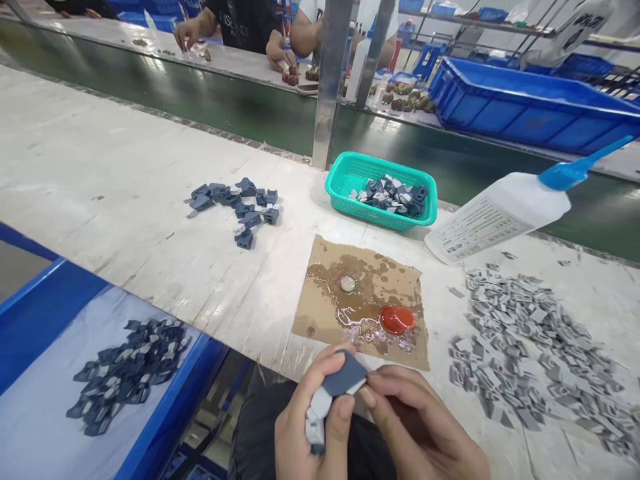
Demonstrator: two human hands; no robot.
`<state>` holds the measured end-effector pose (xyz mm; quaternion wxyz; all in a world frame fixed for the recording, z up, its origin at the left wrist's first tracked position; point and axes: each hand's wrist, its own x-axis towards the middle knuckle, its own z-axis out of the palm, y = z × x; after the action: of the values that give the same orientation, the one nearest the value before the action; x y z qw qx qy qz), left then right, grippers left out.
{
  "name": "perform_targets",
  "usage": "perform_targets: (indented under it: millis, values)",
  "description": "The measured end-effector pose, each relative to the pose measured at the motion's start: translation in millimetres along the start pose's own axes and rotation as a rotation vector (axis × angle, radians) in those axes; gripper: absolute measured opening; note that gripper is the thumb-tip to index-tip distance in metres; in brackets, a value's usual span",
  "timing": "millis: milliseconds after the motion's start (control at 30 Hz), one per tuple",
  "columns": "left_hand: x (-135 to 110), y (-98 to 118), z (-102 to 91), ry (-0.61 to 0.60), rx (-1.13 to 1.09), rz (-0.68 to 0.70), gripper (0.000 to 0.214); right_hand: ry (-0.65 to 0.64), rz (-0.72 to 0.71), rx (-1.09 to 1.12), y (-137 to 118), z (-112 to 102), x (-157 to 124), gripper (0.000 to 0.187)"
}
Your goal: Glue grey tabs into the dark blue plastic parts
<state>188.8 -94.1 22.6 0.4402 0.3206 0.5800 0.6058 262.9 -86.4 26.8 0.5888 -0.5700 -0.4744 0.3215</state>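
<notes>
Pinching a dark blue part (343, 381) between left fingers (327, 363) and right fingers (373, 393).

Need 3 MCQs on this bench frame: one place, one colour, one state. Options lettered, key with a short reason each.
1. Where does the teal basket stand?
A. on the table beyond the stained cardboard
B. inside the blue tray
C. on the person's lap

2. What colour is the nozzle of the white bottle?
A. red
B. blue
C. green

3. How is the dark grey part held?
A. it lies alone on the cardboard
B. left hand grips it, right hand touches its edge
C. right hand alone holds it up high

Key:
1 A, the basket sits on the table just past the cardboard's far edge.
2 B, the long tip at the bottle's end is blue.
3 B, left fingers wrap the part and right fingertips meet its side.
</notes>
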Motion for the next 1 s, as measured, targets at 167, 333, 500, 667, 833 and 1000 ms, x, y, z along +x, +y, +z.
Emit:
perform_targets:
  millis: [167,333,500,667,833,1000]
  values:
    - [4,0,8.8,0.053,0.049,0.076,0.014,0.053,0.061,0.069,2,2,7,0.007]
    - [6,7,12.9,0.007,0.07,0.123,0.015,-0.086,-0.001,0.139,1,-10,22,0.005]
    - [9,11,20.0,0.002,0.093,0.122,0.018,-0.069,0.126,0.204,-7,-12,33,0.015]
    - [12,14,37.2,-0.029,0.036,0.116,0.017,-0.085,0.021,0.17,-9,-15,43,0.017]
    - [34,45,54.2,-0.242,0.074,0.045,0.034,0.041,-0.3,0.158,-8,-20,70,0.005]
    - [73,93,60.4,-0.524,0.17,0.112,0.033,-0.048,-0.782,-0.17,-35,-41,116,0.027]
